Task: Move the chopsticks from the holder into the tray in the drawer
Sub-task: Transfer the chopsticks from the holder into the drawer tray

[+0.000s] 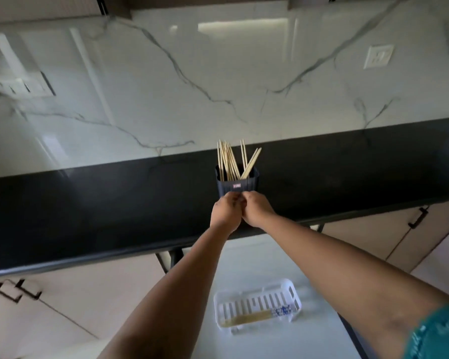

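A dark blue ribbed holder (237, 183) stands on the black counter with several pale wooden chopsticks (231, 161) fanning out of its top. My left hand (226, 212) and my right hand (257, 209) meet at the holder's lower front, knuckles touching and fingers curled closed. I cannot see anything held between them. Below, in the open drawer, a white slotted tray (293, 294) holds a few chopsticks (252, 318) with blue patterned ends along its near side.
The black counter (88, 208) runs across the view, backed by a glossy marble wall with sockets (377, 56). The open drawer's pale floor (257, 260) surrounds the tray. Cabinet doors with black handles (417, 217) flank the drawer.
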{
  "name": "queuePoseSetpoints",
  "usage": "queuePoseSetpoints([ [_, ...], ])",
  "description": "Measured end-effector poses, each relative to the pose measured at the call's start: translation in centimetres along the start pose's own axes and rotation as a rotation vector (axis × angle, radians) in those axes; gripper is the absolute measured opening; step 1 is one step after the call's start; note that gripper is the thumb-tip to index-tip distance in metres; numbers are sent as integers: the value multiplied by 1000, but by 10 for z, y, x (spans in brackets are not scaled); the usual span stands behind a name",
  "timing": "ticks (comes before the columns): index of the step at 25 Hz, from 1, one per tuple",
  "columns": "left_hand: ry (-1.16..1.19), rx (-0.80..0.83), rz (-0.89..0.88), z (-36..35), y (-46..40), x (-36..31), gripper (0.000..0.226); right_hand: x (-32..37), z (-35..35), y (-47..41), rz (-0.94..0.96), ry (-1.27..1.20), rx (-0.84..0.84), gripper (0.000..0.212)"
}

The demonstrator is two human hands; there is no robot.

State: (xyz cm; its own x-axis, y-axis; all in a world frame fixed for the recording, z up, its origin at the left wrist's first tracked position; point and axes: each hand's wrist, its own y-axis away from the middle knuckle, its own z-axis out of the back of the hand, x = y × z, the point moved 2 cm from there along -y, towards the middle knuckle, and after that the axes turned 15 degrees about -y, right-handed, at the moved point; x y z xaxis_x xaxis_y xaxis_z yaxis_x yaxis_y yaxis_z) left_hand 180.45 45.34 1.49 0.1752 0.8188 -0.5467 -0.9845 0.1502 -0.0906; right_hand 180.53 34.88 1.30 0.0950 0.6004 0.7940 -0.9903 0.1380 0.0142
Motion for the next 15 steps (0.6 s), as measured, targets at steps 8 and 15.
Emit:
queuePoseSetpoints([
  [8, -59, -71, 38, 23, -118, -32, 43, 14, 64, -114, -85, -119, -130, 23],
  [15, -141, -118, -24, -9, -149, -14, 50, -29, 61, -186, -395, -420, -209, 47],
])
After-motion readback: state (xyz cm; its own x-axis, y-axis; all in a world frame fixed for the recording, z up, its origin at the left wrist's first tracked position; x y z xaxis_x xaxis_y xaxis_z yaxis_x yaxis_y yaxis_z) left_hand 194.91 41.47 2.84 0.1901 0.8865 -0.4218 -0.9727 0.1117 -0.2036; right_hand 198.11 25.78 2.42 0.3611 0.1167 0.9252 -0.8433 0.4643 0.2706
